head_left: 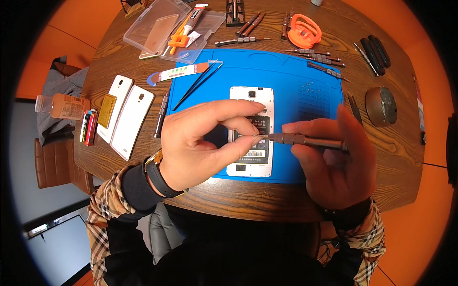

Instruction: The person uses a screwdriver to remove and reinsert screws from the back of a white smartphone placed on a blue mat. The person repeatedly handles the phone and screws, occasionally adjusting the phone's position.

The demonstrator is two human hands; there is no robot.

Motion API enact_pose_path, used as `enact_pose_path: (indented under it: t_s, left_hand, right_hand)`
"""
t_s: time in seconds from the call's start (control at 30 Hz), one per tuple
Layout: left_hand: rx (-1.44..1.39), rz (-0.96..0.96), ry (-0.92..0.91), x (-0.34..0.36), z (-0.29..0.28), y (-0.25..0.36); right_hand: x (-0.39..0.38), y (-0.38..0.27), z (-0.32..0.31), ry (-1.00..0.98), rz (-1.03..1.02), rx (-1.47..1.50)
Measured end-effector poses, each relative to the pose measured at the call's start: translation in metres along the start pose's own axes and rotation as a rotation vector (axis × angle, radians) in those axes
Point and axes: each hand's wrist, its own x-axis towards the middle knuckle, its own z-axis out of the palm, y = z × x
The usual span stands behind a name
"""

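Note:
Above a white phone (pixel 239 97) with its back off, my right hand (pixel 339 171) grips a small brown and grey precision screwdriver (pixel 293 138) by its handle. The screwdriver lies level, its tip toward the left. My left hand (pixel 193 138) pinches the tip end between thumb and forefinger. Whether a tiny screw sits in that pinch is too small to tell. The phone lies face down on a blue repair mat (pixel 291 81), its dark battery (pixel 253 157) showing, partly covered by my left fingers. Small screws (pixel 312 89) are scattered on the mat's gridded part.
Black tweezers (pixel 198 85) and a pry card (pixel 181 71) lie left on the mat. Beyond stand a clear plastic case (pixel 138 35) and an orange suction cup (pixel 304 31). More screwdrivers (pixel 324 59) lie around. White phone covers (pixel 133 121) rest left, a round brown container (pixel 380 106) right.

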Motion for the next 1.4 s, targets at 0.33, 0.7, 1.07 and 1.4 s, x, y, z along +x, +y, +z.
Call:
enact_pose_path:
  t_s: [0.33,0.7,1.07,1.4]
  left_hand:
    - [0.038,-0.022,0.025,0.000,0.002,0.001]
    - [0.037,-0.004,0.047,0.001,0.004,0.000]
    - [0.041,-0.010,0.070,0.000,0.006,-0.001]
    - [0.048,-0.009,0.033,0.002,0.003,0.001]
  right_hand:
    - [0.007,-0.005,0.001,-0.005,-0.102,-0.142]
    - [0.002,-0.006,0.000,-0.071,-0.016,-0.150]
    - [-0.001,-0.003,-0.001,-0.116,0.010,-0.101]
    - [0.002,0.000,0.010,0.029,0.088,0.134]
